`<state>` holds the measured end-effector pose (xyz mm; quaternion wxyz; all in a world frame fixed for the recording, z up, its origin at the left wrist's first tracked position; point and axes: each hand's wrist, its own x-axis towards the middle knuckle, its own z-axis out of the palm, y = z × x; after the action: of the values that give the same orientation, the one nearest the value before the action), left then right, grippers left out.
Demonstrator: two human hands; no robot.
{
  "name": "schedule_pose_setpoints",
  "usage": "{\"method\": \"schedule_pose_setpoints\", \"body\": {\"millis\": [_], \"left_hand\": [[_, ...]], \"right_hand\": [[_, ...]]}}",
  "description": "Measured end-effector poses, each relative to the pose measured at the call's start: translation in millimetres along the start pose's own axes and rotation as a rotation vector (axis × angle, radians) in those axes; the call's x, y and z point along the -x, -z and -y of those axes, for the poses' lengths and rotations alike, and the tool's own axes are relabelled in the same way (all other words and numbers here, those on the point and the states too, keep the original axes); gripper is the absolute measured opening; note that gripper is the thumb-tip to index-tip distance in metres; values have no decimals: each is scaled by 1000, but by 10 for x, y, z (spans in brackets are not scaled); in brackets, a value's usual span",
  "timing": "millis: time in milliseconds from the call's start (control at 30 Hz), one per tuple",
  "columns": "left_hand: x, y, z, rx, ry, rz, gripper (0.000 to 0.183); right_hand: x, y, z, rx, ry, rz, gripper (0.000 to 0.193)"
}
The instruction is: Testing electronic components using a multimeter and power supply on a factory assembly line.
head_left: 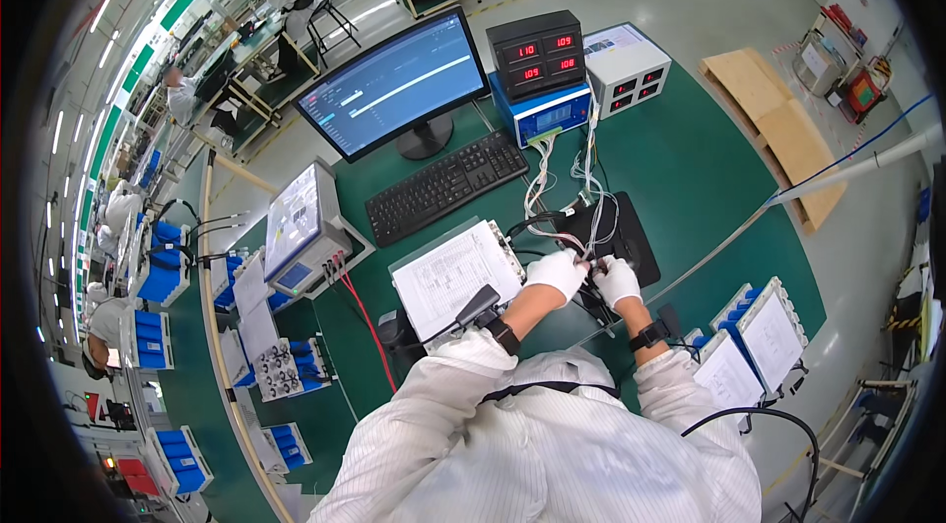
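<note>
While your left hand (557, 274) and right hand (617, 281), close together, seem to pinch dark cables (591, 299) at the edge of the black pad (631, 235) on the worktop (724, 178), that cable work looks unfinished, how much remains unclear.

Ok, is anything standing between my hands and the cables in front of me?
Nothing visible does: your left hand and right hand are right at the cables. The black pad lies just beyond, not in between. Your fingers hide the exact grip.
</note>
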<state>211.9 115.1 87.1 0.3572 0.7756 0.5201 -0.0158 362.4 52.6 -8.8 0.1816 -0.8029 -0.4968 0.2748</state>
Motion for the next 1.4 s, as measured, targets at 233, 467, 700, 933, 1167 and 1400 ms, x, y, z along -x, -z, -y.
{"method": "schedule_pose_setpoints", "body": {"millis": [233,467,700,933,1167,1400], "left_hand": [[151,457,-117,781,-48,-343,39],[401,292,11,876,-46,-396,34],[546,33,-24,563,-73,-245,46],[590,61,-8,533,-18,-128,57],[561,35,61,554,-29,-153,57],[562,32,82,652,27,-139,54]], "right_hand": [[-50,-277,-54,-27,-108,-104,21],[-259,-48,163,-1428,-398,-36,14],[26,499,566,-2122,-181,517,31],[140,640,876,-1571,3,381,32],[161,674,1036,-1353,9,339,29],[169,628,1086,-1263,85,341,28]]}}
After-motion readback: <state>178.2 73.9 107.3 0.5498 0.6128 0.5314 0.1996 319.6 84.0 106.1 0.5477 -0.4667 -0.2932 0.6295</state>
